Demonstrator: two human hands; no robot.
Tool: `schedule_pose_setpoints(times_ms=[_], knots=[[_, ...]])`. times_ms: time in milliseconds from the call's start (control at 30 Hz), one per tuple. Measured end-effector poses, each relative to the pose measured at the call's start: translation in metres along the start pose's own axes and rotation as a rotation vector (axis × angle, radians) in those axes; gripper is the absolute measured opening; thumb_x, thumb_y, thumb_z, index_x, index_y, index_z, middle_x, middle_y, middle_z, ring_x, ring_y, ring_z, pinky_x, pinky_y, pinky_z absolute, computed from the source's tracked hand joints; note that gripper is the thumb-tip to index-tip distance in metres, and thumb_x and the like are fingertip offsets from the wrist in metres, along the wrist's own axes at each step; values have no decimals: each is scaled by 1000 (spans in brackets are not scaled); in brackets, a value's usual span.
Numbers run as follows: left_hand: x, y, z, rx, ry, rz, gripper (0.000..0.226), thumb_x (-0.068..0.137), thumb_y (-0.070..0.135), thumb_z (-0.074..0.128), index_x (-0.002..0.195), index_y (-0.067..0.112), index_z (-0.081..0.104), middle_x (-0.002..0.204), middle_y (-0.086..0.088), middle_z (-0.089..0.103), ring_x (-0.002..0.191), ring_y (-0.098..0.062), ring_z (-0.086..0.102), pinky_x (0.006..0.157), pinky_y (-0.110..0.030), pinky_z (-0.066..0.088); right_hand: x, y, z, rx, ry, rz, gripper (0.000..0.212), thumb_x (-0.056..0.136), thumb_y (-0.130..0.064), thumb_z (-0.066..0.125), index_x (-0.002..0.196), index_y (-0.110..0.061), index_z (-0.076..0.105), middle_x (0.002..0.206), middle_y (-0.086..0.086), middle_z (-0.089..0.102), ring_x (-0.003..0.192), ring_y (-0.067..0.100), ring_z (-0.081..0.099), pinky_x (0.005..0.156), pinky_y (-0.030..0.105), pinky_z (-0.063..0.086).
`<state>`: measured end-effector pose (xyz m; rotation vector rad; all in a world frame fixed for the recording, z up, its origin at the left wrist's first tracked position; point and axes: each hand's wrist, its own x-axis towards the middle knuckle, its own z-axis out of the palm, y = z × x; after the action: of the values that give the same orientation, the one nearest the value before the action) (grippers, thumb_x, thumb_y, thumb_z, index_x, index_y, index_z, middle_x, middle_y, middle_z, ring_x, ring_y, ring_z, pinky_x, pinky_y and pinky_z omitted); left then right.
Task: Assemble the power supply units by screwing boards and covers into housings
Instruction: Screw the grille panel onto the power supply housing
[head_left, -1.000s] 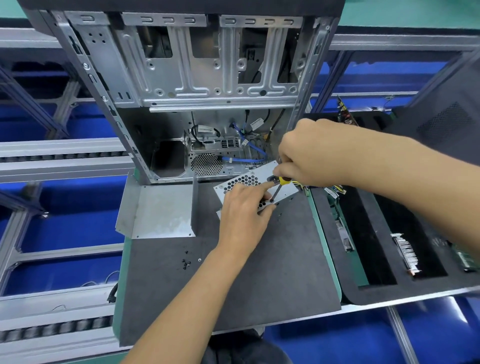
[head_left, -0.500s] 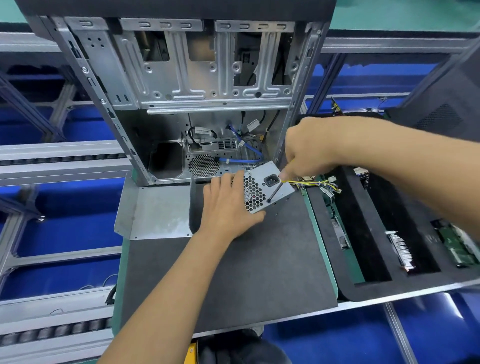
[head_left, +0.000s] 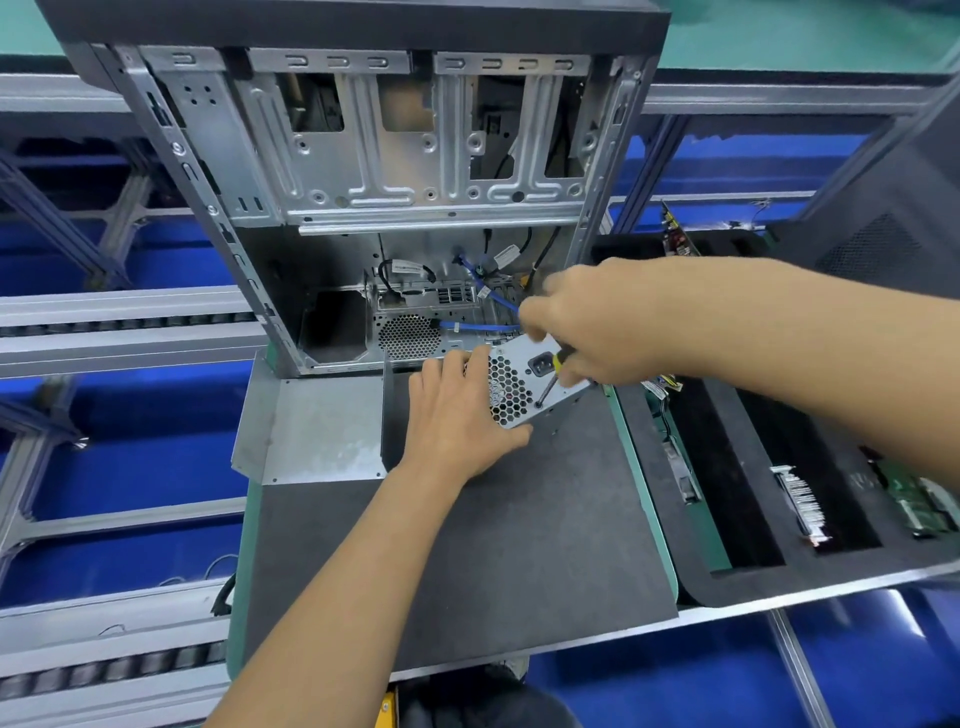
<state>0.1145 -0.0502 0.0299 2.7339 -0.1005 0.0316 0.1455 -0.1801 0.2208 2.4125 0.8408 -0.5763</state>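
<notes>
A silver power supply unit with a honeycomb grille and a black socket stands tilted on the dark grey mat. My left hand lies against its left side, fingers fairly straight, thumb under the lower corner. My right hand grips a screwdriver with a yellow-and-black handle. Its tip sits on the unit's face near the lower right corner. Behind stands the open metal computer case with blue cables inside.
A bent metal plate lies left of the unit. At right, a black foam tray holds circuit boards and parts in slots. Wires trail from the unit's right side. Conveyor rails run along the left.
The unit went from lying nearly flat to standing tilted, and shifted slightly. My left hand moved from its face to its left side. My right hand stays on the screwdriver.
</notes>
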Motion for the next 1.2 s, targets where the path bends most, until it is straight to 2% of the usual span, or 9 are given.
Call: schedule_pose_setpoints(times_ms=[100, 200, 400, 467, 600, 767, 933, 1033, 1200], knots=[[-1, 0, 0, 8, -7, 17, 98, 66, 69, 68, 145, 20, 34, 127, -2, 46, 112, -28, 37, 97, -38, 32, -4, -7, 4, -190, 204, -221, 9, 97, -21, 55, 89, -17, 52, 88, 2, 37, 64, 22, 42, 49, 29, 27], [-5, 2, -1, 18, 9, 24, 100, 66, 68, 68, 147, 20, 34, 129, -1, 45, 114, -28, 36, 98, -38, 32, 6, -9, -5, -30, 109, -36, 44, 100, -33, 52, 66, -19, 28, 73, 4, 33, 70, 28, 42, 60, 33, 36], [-8, 5, -1, 40, 37, 46, 98, 65, 68, 69, 144, 20, 36, 129, -3, 45, 113, -28, 38, 95, -38, 31, -1, -2, -1, 75, -44, 42, 24, 95, -37, 58, 106, -16, 57, 99, 1, 53, 77, 22, 47, 65, 31, 42], [-6, 3, -1, 41, 13, 40, 99, 66, 68, 68, 145, 19, 35, 131, -3, 46, 114, -29, 38, 98, -38, 32, -3, -8, 3, 15, 60, -29, 12, 95, -25, 58, 90, -20, 49, 94, 1, 42, 62, 19, 40, 64, 34, 40], [-6, 3, 0, 38, 8, 27, 100, 66, 69, 67, 147, 19, 34, 131, -3, 46, 115, -29, 37, 99, -39, 32, 3, -6, -4, -6, 70, 23, 50, 97, -35, 57, 66, -20, 21, 74, 2, 26, 75, 27, 53, 62, 35, 39], [-3, 1, -1, 32, -12, 19, 102, 68, 70, 66, 149, 19, 31, 132, -3, 44, 115, -28, 35, 100, -38, 30, 8, -7, -6, 36, -30, 140, 35, 99, -38, 50, 75, -16, 38, 73, 2, 30, 57, 18, 40, 52, 29, 35], [0, -1, -2, -1, -16, 13, 99, 67, 67, 69, 146, 20, 35, 130, -2, 45, 113, -27, 36, 99, -38, 35, 4, -12, 1, -296, 149, -188, 17, 97, -25, 51, 82, -16, 50, 68, -2, 22, 71, 25, 54, 64, 34, 38], [-1, -1, -3, 25, -15, 19, 99, 67, 68, 68, 146, 18, 36, 129, -3, 46, 111, -27, 37, 99, -37, 35, 10, -9, 2, -83, 97, -54, 36, 96, -30, 53, 71, -16, 31, 70, -1, 27, 59, 19, 37, 58, 33, 37], [-5, 4, -4, 91, 20, 48, 101, 66, 70, 67, 146, 17, 36, 129, -6, 48, 112, -30, 40, 97, -40, 34, 4, 10, 5, 327, -154, 194, 38, 92, -44, 60, 71, -13, 55, 70, 3, 51, 65, 23, 49, 58, 29, 40]])
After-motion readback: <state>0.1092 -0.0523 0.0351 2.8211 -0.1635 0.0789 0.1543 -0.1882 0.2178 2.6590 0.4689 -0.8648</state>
